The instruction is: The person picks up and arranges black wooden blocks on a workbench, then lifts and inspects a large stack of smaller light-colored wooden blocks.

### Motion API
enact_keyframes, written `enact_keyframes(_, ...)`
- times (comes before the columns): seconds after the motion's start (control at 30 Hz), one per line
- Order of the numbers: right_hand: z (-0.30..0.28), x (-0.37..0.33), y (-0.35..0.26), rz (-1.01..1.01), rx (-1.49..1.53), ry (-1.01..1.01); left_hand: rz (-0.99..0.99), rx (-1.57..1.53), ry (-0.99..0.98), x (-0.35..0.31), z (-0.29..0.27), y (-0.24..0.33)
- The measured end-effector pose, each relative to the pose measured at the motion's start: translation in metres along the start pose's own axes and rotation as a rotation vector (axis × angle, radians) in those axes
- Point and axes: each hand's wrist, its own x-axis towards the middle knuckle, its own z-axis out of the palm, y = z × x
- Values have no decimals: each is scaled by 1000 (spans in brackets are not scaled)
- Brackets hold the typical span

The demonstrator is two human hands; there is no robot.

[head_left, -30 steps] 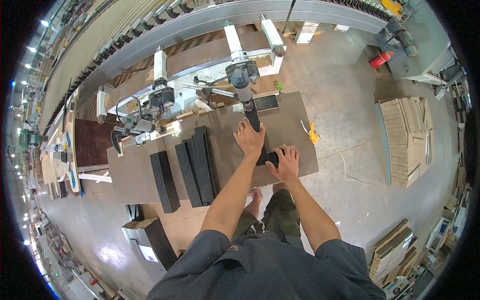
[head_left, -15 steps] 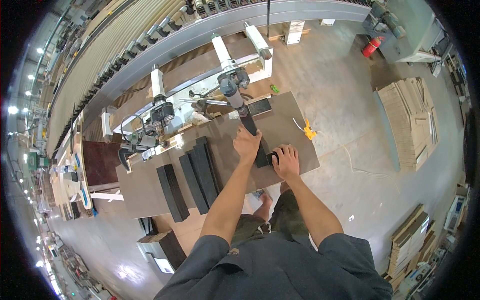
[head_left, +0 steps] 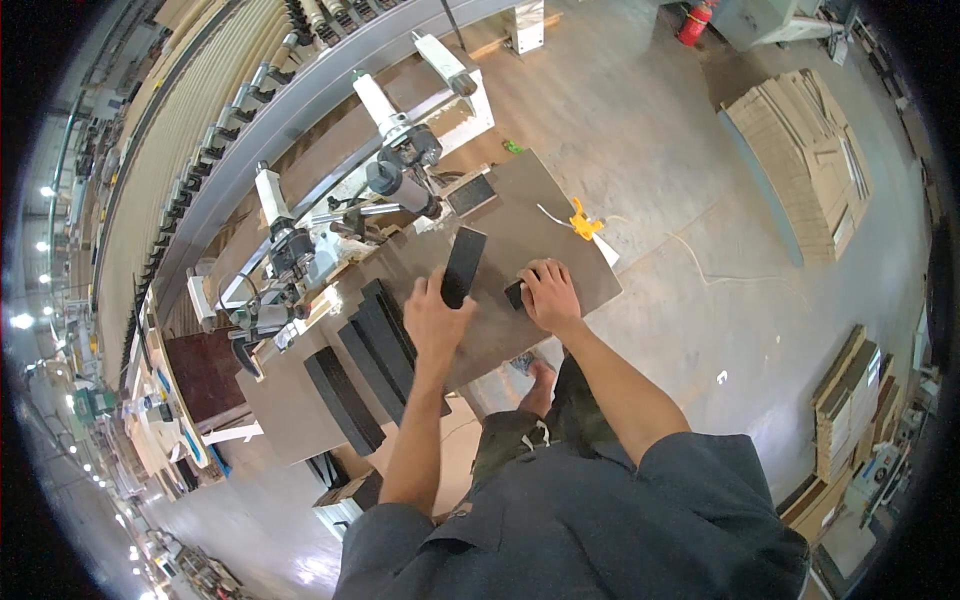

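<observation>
A short black bar (head_left: pixel 466 262) is gripped near its lower end by my left hand (head_left: pixel 434 318), its far end pointing away from me. Just past that end hangs a grey cylindrical machine head (head_left: pixel 400 187), apart from the bar. My right hand (head_left: pixel 551 297) is closed over a small dark block (head_left: pixel 515 294) on the brown tabletop (head_left: pixel 530 215), most of the block hidden under the fingers. Left of my left hand, several longer black bars (head_left: pixel 372 345) lie side by side, and another black bar group (head_left: pixel 343 398) lies nearer the left end.
Beyond the table runs a machine frame with white arms (head_left: pixel 375 100) and a second clamped tool (head_left: pixel 292 250). A yellow tool (head_left: pixel 583 222) sits at the table's right edge. Stacked panels (head_left: pixel 800 160) stand on the floor at right, with a red fire extinguisher (head_left: pixel 694 22) farther back.
My left hand has drawn the black bar left and away from beneath the machine head. My right hand stays on the small block. The whole view has shifted and turned slightly.
</observation>
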Motion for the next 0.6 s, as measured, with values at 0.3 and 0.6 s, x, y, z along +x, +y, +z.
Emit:
enact_keyframes(0.3,0,6,1,122,79,149,851,338,-293,45,-13,-54)
enact_keyframes(0.6,-12,1,-1,-127,33,-64,44,174,-146,17,51,-64)
